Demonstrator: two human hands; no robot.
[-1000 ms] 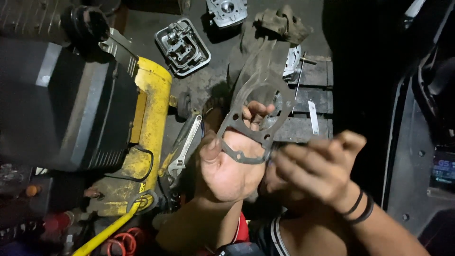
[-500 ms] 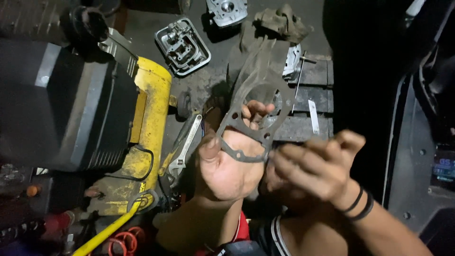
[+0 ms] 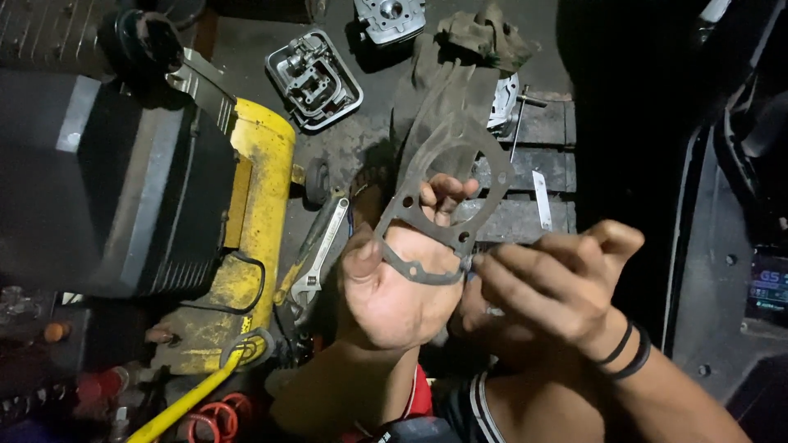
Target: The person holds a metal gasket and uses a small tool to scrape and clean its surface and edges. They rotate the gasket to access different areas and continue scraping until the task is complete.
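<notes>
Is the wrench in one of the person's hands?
No, the wrench lies on the floor beside the yellow tank, while the left hand holds a flat gasket and the right hand touches its edge.

grey gasket [image 3: 447,176] in both hands
</notes>
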